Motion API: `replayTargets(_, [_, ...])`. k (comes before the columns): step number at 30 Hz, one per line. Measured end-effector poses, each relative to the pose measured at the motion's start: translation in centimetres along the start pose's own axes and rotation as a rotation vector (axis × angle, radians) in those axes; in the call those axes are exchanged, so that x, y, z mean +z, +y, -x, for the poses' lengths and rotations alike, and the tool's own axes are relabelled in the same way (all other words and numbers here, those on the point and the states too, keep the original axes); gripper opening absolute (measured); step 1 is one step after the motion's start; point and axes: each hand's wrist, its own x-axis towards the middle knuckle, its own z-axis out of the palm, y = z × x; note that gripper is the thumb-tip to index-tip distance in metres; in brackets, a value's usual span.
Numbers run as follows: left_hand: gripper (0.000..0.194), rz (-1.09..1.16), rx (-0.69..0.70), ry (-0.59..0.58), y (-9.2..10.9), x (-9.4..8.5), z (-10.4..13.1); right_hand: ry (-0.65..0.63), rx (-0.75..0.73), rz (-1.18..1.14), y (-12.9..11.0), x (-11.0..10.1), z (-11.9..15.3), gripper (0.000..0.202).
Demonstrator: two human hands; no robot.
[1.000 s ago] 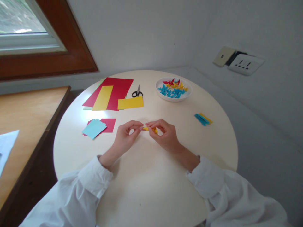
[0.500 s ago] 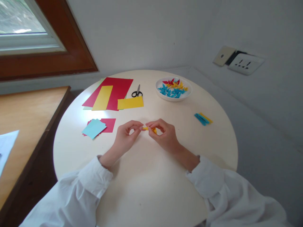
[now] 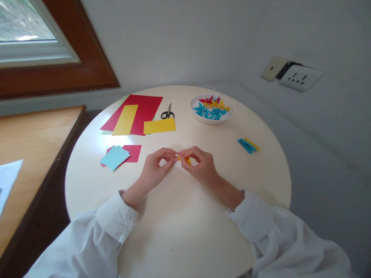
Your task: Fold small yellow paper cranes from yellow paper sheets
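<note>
Near the middle of the round table (image 3: 179, 227), my left hand (image 3: 158, 166) and my right hand (image 3: 201, 164) pinch a small folded yellow paper (image 3: 188, 160) between their fingertips. The fingers hide much of it, so its exact shape is unclear. Left of my hands, light blue paper squares (image 3: 115, 157) lie stacked over red ones (image 3: 135, 153). To the right is a small bunch of folded blue strips (image 3: 247, 146) and yellow strips (image 3: 252, 144).
A white round dish (image 3: 213, 122) holds several folded blue, yellow and red paper pieces. Black-handled scissors (image 3: 167, 114) lie behind a yellow paper (image 3: 160, 126). Larger red sheets (image 3: 149, 110) bear another yellow strip (image 3: 126, 119). A wooden desk (image 3: 37, 131) stands left.
The fingertips of my left hand have shifted slightly right along the yellow paper, closer to those of my right hand. The other objects remain where they were.
</note>
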Motion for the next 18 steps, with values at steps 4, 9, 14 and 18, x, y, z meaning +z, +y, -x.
replayTargets(4, [0.010, -0.003, -0.003, 0.005, -0.14, 0.02, 0.03, -0.001, -0.012, 0.002, 0.06, 0.04, 0.04, 0.012])
replayTargets(9, [0.008, 0.011, -0.008, 0.011, -0.08, 0.06, 0.04, -0.006, -0.003, 0.000, 0.12, 0.01, 0.02, 0.013])
replayTargets(14, [0.008, 0.031, -0.024, 0.014, 0.01, 0.10, 0.01, -0.008, 0.006, -0.004, 0.05, -0.02, -0.01, 0.013])
replayTargets(18, [0.011, 0.042, -0.054, -0.019, -0.13, 0.17, 0.07, -0.015, -0.005, 0.010, 0.01, 0.06, 0.05, 0.011])
